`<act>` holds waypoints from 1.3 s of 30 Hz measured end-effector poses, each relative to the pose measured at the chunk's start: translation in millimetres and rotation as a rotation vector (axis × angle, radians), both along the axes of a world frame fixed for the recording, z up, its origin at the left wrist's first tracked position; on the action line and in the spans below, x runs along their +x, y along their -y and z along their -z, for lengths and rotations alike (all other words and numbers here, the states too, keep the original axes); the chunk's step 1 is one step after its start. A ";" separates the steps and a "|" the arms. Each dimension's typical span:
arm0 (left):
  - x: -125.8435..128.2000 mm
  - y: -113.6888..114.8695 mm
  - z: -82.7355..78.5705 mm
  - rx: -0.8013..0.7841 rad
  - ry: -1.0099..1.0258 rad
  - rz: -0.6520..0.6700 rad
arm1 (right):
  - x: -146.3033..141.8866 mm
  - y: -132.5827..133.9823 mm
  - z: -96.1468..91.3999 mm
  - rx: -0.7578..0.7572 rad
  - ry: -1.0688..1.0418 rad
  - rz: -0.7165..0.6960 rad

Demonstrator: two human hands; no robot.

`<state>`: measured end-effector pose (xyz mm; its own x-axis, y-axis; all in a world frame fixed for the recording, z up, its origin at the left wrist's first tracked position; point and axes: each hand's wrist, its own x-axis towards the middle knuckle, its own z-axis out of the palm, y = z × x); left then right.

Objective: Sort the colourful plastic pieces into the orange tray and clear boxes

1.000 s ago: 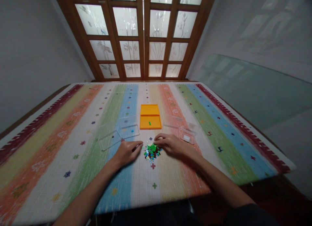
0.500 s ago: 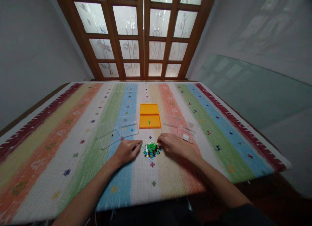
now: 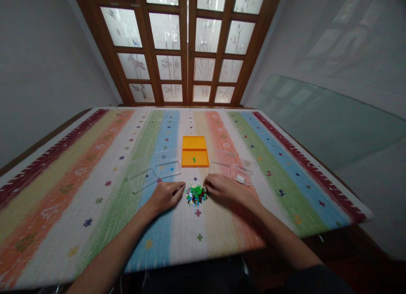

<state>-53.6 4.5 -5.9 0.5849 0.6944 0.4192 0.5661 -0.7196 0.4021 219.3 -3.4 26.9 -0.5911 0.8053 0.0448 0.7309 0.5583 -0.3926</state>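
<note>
A small heap of tiny building bricks, mostly green with dark red, blue and pale pieces, lies on the striped cloth between my hands. My left hand rests just left of the heap, its fingers curled in and nothing visible in them. At the heap's right edge, my right hand has its fingertips drawn together; whatever they may hold is hidden. Beyond the heap stands an open orange case with one green brick in its near half.
Two clear boxes stand left of the case: one holds a blue brick, the other a dark piece. On the right, a clear box holds a white piece. Wooden doors rise behind the table.
My right hand has shifted slightly left against the heap's edge. My left hand stays in place, and the view has tipped a little.
</note>
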 end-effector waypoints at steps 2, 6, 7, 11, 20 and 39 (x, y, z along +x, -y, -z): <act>-0.1 0.1 -0.1 0.008 0.001 0.001 | 6.0 -4.7 -4.0 0.011 -0.061 0.009; -0.6 -0.6 1.5 0.043 0.017 0.017 | 28.8 -19.6 -12.8 0.124 -0.148 0.076; -0.7 -1.1 2.3 0.057 0.023 0.022 | 35.7 -23.7 -13.3 0.149 -0.147 0.100; -1.4 -3.0 5.2 0.107 0.035 0.040 | 57.4 -35.3 -7.6 0.202 -0.100 0.188; -2.9 -3.7 6.6 0.128 0.017 0.056 | 62.6 -33.4 3.7 0.206 -0.044 0.239; -5.1 0.8 -9.5 -0.003 0.018 0.117 | 37.1 -4.5 -16.4 0.191 -0.291 0.044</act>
